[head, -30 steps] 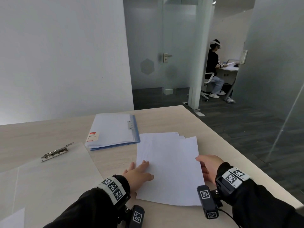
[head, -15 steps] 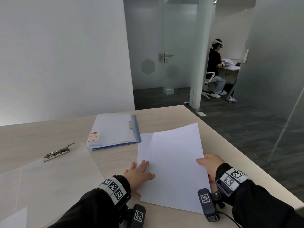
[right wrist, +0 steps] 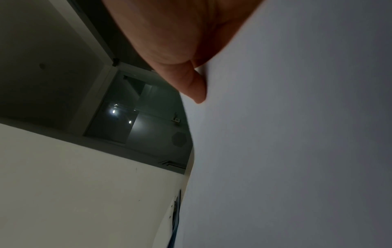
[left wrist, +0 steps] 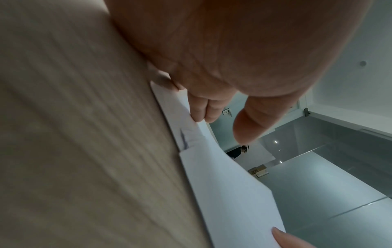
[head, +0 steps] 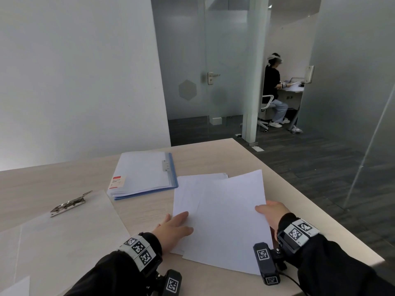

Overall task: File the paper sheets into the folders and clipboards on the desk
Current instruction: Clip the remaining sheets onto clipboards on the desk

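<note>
A stack of white sheets (head: pixel 192 193) lies on the desk (head: pixel 213 159) in front of me. My left hand (head: pixel 175 226) rests flat on the stack's left edge, its fingers (left wrist: pixel 199 114) straight and pressing the paper down. My right hand (head: pixel 272 211) pinches the right edge of the top sheet (head: pixel 230 221), thumb (right wrist: pixel 197 90) on top, and holds it raised and skewed above the stack. Behind the stack lies a blue folder (head: pixel 143 174) with a pale cover. A clear clipboard (head: pixel 64 236) with a metal clip (head: pixel 70 203) lies to the left.
The desk's right edge (head: pixel 320 212) runs close beside my right wrist. A corner of another white sheet (head: pixel 17 288) shows at the bottom left. A wall stands behind the desk, and a seated person (head: pixel 272 82) works far off behind glass partitions.
My right hand has lifted the top sheet off the stack and drawn it right and towards me. My left hand has stayed on the stack.
</note>
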A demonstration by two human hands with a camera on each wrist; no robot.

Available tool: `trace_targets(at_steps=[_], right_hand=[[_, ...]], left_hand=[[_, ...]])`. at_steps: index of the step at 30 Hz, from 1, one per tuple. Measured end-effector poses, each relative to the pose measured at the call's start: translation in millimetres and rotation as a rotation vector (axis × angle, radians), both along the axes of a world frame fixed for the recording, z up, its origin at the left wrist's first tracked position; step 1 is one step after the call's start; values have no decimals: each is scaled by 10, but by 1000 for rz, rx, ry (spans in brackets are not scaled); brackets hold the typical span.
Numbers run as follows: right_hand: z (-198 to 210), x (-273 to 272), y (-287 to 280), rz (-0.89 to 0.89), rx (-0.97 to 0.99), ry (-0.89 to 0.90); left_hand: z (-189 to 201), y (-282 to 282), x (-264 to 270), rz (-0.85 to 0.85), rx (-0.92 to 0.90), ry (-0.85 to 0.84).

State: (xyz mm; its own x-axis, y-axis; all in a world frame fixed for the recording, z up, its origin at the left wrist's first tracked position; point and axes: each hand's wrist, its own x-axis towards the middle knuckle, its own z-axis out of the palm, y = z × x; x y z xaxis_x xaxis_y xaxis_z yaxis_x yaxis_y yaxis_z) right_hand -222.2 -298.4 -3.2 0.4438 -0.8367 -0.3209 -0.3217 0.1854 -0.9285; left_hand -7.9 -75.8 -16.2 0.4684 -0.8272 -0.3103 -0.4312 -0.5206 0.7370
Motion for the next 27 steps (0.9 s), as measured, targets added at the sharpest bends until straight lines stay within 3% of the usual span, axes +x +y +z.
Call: trace_targets(at_steps=[6, 9, 14, 18, 21, 27], right_hand=[[19, 13, 45, 21, -16, -41], [82, -7, 100, 9, -70, -112], [321, -41, 219, 2, -108, -410], [529, -34, 274, 0, -108, -685], [630, -49, 315, 38, -71, -806], [498, -136, 379, 107, -49, -751]], left_hand=[[-7, 15, 21, 16, -55, 108], [35, 21, -8, 118, -160, 227], [375, -84, -3, 321, -424, 134], [741, -208, -122, 308, -679, 288], [866, -232, -286, 327, -817, 306], [622, -201, -501, 355, -837, 319]])
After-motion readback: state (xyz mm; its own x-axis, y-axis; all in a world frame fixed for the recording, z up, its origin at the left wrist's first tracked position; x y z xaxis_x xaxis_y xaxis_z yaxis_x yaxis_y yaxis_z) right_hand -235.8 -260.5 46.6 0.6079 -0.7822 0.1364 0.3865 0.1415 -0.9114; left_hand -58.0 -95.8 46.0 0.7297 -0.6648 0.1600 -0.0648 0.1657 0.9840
